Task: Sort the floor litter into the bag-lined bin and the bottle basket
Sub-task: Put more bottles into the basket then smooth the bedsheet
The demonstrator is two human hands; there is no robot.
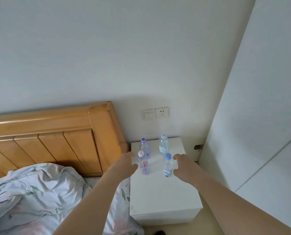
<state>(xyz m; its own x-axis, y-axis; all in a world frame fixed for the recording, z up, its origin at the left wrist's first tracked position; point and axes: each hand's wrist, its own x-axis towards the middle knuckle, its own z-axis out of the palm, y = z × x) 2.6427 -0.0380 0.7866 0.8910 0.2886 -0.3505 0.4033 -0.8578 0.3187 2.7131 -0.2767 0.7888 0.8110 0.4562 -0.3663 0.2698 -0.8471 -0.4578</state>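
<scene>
Several clear plastic bottles stand upright on a white nightstand [160,197]. The near-left bottle [143,164] has a white cap and a pink label. My left hand [124,164] is just left of it, fingers and thumb spread, close to it but not gripping. The near-right bottle [168,167] has a blue cap and a blue-white label. My right hand [185,167] is just right of it, open in the same way. Behind stand a purple-capped bottle [145,147] and a light-blue-capped bottle [163,145]. No bin or basket is in view.
A wooden headboard [56,133] and a bed with a rumpled floral quilt [31,192] lie to the left of the nightstand. A wall switch and socket [155,113] sit above it. A white wardrobe wall [260,133] closes off the right side.
</scene>
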